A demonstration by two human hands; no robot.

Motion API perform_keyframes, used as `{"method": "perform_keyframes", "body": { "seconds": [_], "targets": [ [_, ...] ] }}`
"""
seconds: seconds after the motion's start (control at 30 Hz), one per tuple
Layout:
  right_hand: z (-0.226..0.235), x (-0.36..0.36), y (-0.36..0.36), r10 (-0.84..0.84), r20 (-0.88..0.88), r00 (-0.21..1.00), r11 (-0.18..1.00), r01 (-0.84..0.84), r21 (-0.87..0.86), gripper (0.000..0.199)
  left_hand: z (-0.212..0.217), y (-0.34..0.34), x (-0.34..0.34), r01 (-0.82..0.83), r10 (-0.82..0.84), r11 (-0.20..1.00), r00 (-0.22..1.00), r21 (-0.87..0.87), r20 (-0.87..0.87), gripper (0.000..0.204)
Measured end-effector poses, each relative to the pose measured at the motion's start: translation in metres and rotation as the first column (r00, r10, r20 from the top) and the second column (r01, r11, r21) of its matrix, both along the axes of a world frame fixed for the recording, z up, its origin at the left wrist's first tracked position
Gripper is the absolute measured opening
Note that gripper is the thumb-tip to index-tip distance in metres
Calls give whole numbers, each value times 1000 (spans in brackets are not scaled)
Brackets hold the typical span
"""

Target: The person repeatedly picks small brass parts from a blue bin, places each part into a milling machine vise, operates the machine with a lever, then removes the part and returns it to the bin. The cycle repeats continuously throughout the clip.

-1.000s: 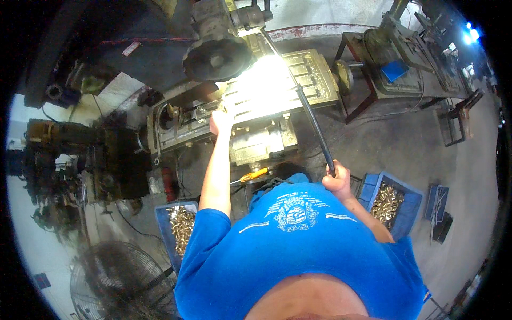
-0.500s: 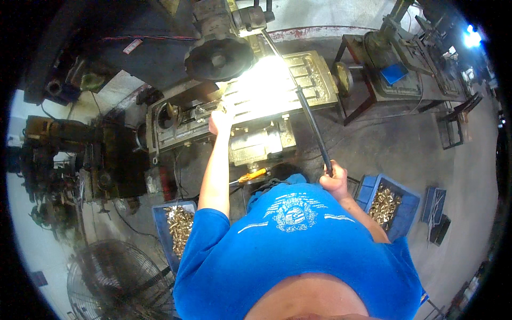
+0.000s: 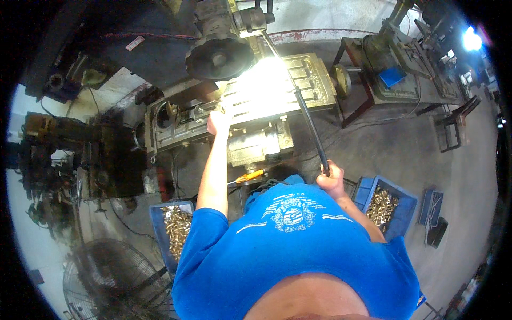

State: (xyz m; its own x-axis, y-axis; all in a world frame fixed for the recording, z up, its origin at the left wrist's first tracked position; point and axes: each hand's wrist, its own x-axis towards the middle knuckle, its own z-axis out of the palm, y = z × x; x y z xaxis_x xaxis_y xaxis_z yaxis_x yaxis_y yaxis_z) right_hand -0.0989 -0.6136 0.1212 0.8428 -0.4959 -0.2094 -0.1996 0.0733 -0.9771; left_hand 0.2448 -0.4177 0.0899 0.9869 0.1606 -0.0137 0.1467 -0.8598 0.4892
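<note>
My right hand (image 3: 332,182) is wrapped round the lower end of a long black-sleeved lever (image 3: 312,127), close to the front of my blue shirt. The lever slants up to the head of a machine tool (image 3: 218,53). My left arm stretches forward, and my left hand (image 3: 217,122) is closed at the near edge of the slotted machine table (image 3: 320,80), beside a clamp-like metal fixture (image 3: 202,110). Its fingertips are lost in the glare of a bright lamp, so whatever they hold cannot be made out.
Blue bins of small brass-coloured parts stand on both sides, one left (image 3: 156,213) and one right (image 3: 406,205). An orange-handled tool (image 3: 250,176) lies below the machine table. A floor fan (image 3: 109,277) is at lower left. A metal bench (image 3: 368,104) stands at right.
</note>
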Motion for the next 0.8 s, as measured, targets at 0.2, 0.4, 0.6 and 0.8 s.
{"method": "perform_keyframes", "body": {
  "seconds": [0.2,0.4,0.6,0.8],
  "targets": [
    [-13,-1,-3,6,-11,1000,996,-7,-94,22,-9,2,6,-43,43,999,999,3,4,63],
    [-5,2,0,7,41,999,996,-3,-93,19,-6,2,5,-15,15,1000,999,-14,-29,63],
    [-11,3,0,-16,58,998,996,20,-85,17,-3,0,3,-13,13,1000,1000,4,-6,63],
    [-8,4,0,2,47,999,996,2,-95,16,-6,2,3,5,-5,1000,1000,18,16,61]
  ]
}}
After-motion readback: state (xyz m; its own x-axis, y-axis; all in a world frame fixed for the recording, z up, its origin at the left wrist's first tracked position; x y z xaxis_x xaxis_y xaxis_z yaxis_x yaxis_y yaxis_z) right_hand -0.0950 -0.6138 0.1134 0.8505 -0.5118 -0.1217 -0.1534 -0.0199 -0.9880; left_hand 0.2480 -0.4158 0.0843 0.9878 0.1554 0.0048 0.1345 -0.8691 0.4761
